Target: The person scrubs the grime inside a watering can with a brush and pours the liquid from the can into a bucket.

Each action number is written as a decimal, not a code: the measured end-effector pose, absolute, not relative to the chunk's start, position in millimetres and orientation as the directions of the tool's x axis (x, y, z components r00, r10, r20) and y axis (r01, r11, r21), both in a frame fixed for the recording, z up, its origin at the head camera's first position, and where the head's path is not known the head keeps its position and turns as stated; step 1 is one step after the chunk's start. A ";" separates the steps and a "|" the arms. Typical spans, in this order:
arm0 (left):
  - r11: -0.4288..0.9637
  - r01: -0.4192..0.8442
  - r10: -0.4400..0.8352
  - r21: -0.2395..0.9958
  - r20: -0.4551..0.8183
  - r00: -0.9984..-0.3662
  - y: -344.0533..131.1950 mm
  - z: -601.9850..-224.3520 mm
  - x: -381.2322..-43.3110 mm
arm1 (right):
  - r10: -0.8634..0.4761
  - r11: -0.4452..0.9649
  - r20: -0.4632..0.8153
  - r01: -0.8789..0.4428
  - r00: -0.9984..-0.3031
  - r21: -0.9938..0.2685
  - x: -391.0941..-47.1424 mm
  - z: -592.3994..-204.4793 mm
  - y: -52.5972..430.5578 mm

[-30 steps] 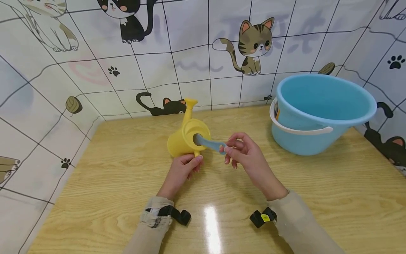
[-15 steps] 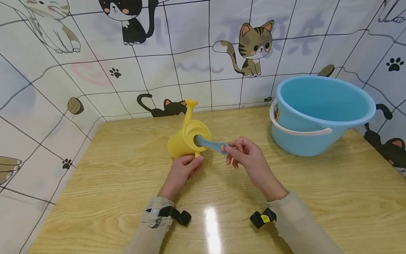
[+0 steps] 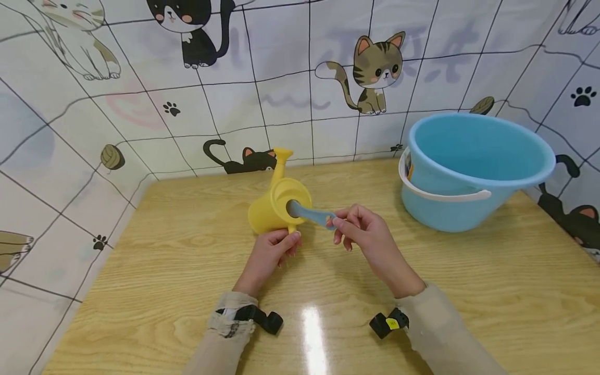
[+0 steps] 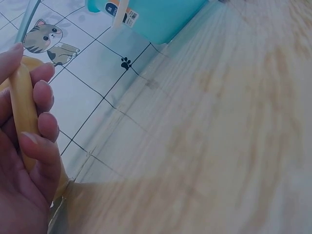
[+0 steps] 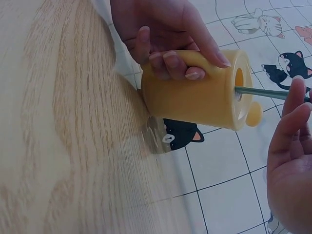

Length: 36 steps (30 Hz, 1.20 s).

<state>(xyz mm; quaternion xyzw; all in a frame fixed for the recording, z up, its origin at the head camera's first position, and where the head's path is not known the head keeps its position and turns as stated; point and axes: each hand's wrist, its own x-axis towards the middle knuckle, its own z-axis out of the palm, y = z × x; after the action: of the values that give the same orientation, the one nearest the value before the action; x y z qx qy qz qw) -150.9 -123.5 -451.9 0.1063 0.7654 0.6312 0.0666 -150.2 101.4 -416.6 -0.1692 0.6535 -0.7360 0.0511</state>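
Observation:
A yellow watering can (image 3: 263, 214) leans with its round opening toward me in the head view, its spout pointing toward the wall. My left hand (image 3: 268, 256) grips the can's handle (image 4: 23, 107), with the fingers wrapped round it in the left wrist view. From the opening sticks out a slim blue implement (image 3: 310, 213) with a looped end; its far end is hidden inside the can. My right hand (image 3: 372, 242) pinches that looped end between thumb and fingers. In the right wrist view the blue shaft (image 5: 263, 92) runs straight into the can's mouth.
A large light-blue bucket (image 3: 433, 208) with a white handle (image 3: 450, 197) stands on the wooden table (image 3: 178, 271) at the back right. A white wall covering (image 3: 281, 104) printed with cats borders the table at the back and sides.
The right hand's fingers have lowered a little and closed in on the implement's looped end. The left hand and the watering can stay in place; the head view has shifted slightly.

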 end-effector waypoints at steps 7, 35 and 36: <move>0.176 0.076 0.243 0.982 0.032 -0.970 -126.0 -468.6 -159.7 | -0.309 -0.122 0.192 -0.161 -0.932 -0.979 -151.0 -417.1 101.4; 0.171 0.077 0.256 0.982 0.031 -0.966 -123.9 -454.3 -151.7 | -0.302 -0.091 0.141 -0.119 -0.943 -0.989 -150.7 -417.6 102.8; 0.170 0.079 0.258 0.982 0.033 -0.966 -123.7 -454.5 -151.9 | -0.304 -0.089 0.140 -0.118 -0.942 -0.989 -150.8 -417.8 103.1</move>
<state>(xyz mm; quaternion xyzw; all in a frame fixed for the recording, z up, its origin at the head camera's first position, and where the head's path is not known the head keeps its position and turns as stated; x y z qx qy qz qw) -151.9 -123.7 -454.5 0.1106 0.7616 0.6347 0.0704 -150.8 103.1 -417.8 -0.1572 0.6719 -0.7208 0.0646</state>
